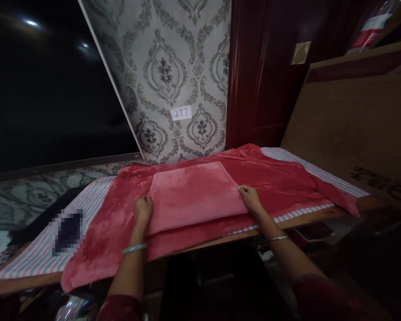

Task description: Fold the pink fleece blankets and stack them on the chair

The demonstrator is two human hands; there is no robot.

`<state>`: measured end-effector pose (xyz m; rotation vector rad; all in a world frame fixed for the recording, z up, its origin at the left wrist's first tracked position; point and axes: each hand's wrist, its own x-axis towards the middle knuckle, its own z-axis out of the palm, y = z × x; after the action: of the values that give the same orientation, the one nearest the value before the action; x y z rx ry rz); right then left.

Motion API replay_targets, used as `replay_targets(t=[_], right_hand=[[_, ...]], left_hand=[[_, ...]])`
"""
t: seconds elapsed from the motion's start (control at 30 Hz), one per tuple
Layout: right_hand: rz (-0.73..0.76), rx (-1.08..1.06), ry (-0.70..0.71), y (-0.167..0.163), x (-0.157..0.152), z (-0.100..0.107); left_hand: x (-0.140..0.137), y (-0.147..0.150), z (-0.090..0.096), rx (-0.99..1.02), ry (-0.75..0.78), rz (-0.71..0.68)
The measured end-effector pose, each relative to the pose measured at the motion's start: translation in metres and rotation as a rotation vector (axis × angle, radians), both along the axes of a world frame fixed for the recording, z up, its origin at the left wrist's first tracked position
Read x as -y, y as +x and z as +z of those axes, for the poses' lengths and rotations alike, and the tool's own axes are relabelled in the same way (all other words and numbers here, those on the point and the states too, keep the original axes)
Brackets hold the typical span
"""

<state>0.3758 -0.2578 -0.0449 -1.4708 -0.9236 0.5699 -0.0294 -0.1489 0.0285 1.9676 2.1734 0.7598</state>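
A folded pink fleece cloth (195, 194) lies flat, its near edge a little above the table's front. My left hand (143, 209) is closed on its left edge, and my right hand (250, 199) pinches its right edge. Beneath and around it spreads a larger red fleece piece (270, 183), with what looks like a sleeve stretching to the right corner. Whether the pink and red parts are one garment I cannot tell. Under the red fleece a striped cloth (96, 191) shows at both sides.
The wooden table (307, 217) has its front edge close to my forearms. A large dark screen (53, 89) stands at the left, a cardboard box (357, 129) at the right. A paper label (181, 113) marked 277 is on the wall. A blurred dark patch (68, 232) covers the striped cloth.
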Motion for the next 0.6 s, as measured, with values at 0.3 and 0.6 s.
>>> replay_targets(t=[0.3, 0.6], right_hand=[[0.057, -0.058, -0.068, 0.008, -0.009, 0.007], [0.111, -0.121, -0.174, 0.014, -0.06, 0.032]], left_hand=[[-0.009, -0.004, 0.002, 0.058, 0.013, -0.009], [-0.054, 0.019, 0.027, 0.038, -0.101, -0.008]])
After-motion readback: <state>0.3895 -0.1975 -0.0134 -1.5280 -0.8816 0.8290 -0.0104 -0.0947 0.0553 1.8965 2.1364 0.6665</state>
